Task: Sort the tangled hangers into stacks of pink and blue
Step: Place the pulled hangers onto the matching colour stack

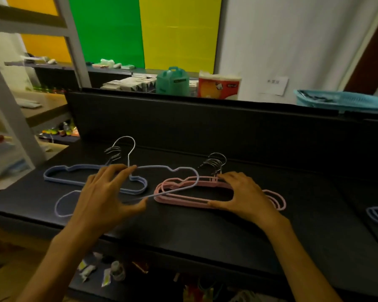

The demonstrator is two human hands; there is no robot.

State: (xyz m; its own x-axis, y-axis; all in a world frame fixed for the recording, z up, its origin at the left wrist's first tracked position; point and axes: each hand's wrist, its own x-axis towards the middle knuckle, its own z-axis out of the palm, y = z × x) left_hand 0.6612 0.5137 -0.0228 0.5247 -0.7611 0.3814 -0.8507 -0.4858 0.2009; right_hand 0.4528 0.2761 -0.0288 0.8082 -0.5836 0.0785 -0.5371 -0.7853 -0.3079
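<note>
The left hand (105,192) pinches a blue hanger (175,171) overlapping the pink stack (183,199), seemingly bound for the blue stack (74,175) left of it, while the right hand (244,197) spans the pink stack, steadying it.

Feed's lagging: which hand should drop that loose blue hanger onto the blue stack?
Probably left. The left hand already holds the blue hanger right beside the blue stack; the right hand rests on the pink stack.

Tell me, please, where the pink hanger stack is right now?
In the head view, the pink hanger stack lies right of centre on the dark table, under the right hand, right of the blue stack.
</note>
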